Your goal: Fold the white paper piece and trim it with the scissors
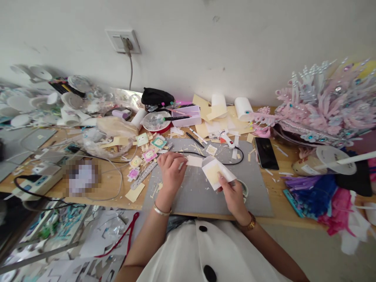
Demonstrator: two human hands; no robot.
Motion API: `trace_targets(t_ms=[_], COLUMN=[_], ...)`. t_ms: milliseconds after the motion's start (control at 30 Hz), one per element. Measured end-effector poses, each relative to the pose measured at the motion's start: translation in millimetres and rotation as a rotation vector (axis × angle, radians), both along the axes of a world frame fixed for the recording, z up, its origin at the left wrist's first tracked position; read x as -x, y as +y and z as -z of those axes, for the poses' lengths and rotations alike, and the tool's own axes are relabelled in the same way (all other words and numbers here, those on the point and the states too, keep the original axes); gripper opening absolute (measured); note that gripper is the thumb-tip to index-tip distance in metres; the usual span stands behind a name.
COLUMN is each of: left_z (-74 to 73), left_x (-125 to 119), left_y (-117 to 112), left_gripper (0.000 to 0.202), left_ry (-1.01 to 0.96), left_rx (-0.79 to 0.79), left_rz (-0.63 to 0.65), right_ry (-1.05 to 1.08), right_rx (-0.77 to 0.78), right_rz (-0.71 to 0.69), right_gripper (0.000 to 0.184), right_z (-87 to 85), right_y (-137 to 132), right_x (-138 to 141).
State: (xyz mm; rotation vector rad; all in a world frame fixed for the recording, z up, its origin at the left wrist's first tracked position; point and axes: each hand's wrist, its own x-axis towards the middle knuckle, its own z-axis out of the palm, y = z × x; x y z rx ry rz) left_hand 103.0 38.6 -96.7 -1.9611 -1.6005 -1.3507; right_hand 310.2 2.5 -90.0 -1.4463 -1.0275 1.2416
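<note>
Twice pinching: with nearly closed right hand [232, 194], a cream-and-white paper sheet [210, 174]; with curled left hand [172, 169], at the sheet's nine o'clock, apparently a small pale rectangular card [194, 161].

Cream-and-white paper sheet [212, 174], slanted, in right hand [233, 195]; small white rectangular paper strip [194, 161] at fingertips of left hand [171, 170].

Round item [244, 188] mostly behind right hand [232, 196]; pale object [82, 177] pixelated (beyond naming); pink plumes [329, 111] cut by right edge.
</note>
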Motion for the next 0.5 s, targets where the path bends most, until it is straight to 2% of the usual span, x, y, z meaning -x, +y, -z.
trace_targets(t_ms=[100,267,400,500], left_z=[-6.9,-18.6,-19.9,-15.9], left_x=[-1.6,-4.6,-5.4,-8.3], left_y=[-8.6,-15.7,-19.6,-22.4], left_gripper=[0.014,0.017,0.017,0.013], left_ry=[0.042,0.023,-0.001,-0.127], left_rx=[-0.197,-0.259,-0.074,0.082], left_rz=[0.059,0.103,0.154,0.282], right_ry=[0.015,0.024,0.008,-0.004], right_rx=[-0.008,-0.029,-0.037,-0.041], right_rz=[0.014,-0.014,-0.040,-0.040], right_gripper=[0.043,0.041,0.042,0.043], right_z=[-1.4,2.1,6.0,5.8], right_y=[0.4,-0.5,-1.6,-2.5], right_x=[2.3,2.5,0.4,-0.1])
